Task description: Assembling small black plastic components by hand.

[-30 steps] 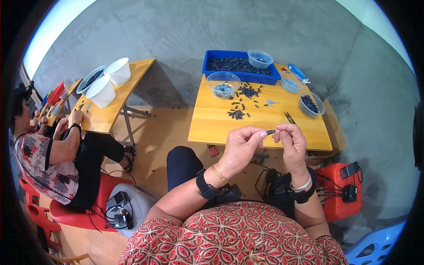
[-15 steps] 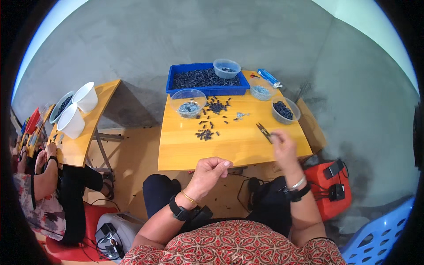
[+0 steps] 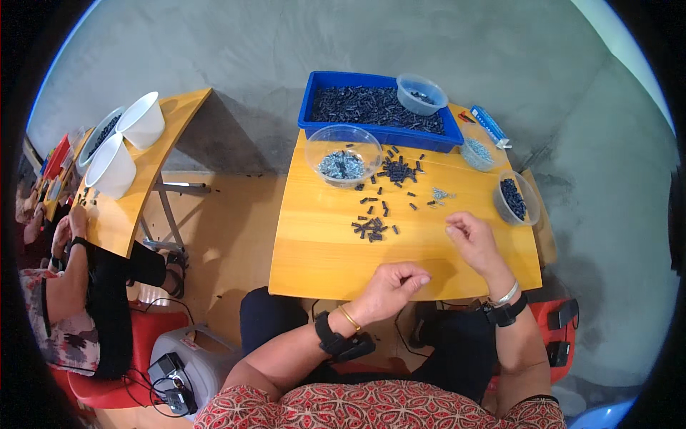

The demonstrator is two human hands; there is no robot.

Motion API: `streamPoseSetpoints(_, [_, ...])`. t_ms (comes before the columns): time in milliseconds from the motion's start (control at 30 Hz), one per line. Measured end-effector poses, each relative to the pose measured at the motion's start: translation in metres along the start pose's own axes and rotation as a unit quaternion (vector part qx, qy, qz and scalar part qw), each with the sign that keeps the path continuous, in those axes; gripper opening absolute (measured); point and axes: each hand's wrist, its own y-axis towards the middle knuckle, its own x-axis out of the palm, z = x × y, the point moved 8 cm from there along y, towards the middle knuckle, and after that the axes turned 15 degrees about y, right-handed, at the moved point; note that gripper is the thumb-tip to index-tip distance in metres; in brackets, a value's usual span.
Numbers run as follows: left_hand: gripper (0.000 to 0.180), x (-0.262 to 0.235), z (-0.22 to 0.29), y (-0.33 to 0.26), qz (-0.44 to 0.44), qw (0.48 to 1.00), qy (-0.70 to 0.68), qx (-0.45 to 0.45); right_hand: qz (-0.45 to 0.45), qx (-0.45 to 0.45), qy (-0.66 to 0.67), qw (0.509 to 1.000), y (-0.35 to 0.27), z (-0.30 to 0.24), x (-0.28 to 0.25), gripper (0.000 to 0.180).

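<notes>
My left hand (image 3: 393, 287) is above the table's near edge, with thumb and fingers pressed together. Whatever it may pinch is too small or hidden to make out. Farther right, my right hand (image 3: 473, 243) is over the tabletop with its fingers curled together; its contents are hidden. Beyond the hands, a near pile of small black cylindrical parts (image 3: 371, 229) lies on the wooden table (image 3: 314, 264). A larger pile (image 3: 398, 170) and scattered pieces lie behind it. Next to them is a little heap of small silvery pieces (image 3: 441, 194).
A blue tray (image 3: 379, 137) of black parts stands at the back, a clear bowl (image 3: 421, 94) on it. Tubs of silvery pieces (image 3: 343, 166), (image 3: 477, 154) and black parts (image 3: 513, 200) flank the piles. At left, another person (image 3: 68, 286) sits by a table with white buckets (image 3: 111, 168).
The view has shifted, so the table appears farther right. My right hand has come closer to my left. The dark snips that lay beside my right hand are no longer visible.
</notes>
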Motion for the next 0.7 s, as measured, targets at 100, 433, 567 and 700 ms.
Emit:
streamPoseSetpoints(100, [0.015, 0.002, 0.003, -0.003, -0.025, 0.999, -0.047, 0.006, -0.056, 0.045, -0.059, 0.996, 0.017, 0.005, 0.014, 0.013])
streamPoseSetpoints(433, [0.013, -0.002, -0.002, -0.008, -0.038, 0.991, -0.127, -0.027, -0.046, -0.025, -0.204, 0.977, 0.116, 0.032, 0.032, 0.011])
streamPoseSetpoints(567, [0.013, -0.002, -0.003, -0.010, -0.022, 0.986, -0.163, -0.027, -0.072, -0.123, -0.281, 0.949, 0.131, 0.032, 0.042, 0.018])
streamPoseSetpoints(700, [0.013, -0.005, -0.006, -0.009, -0.027, 0.984, -0.173, -0.030, -0.108, -0.075, -0.301, 0.944, 0.146, 0.044, 0.052, 0.021])
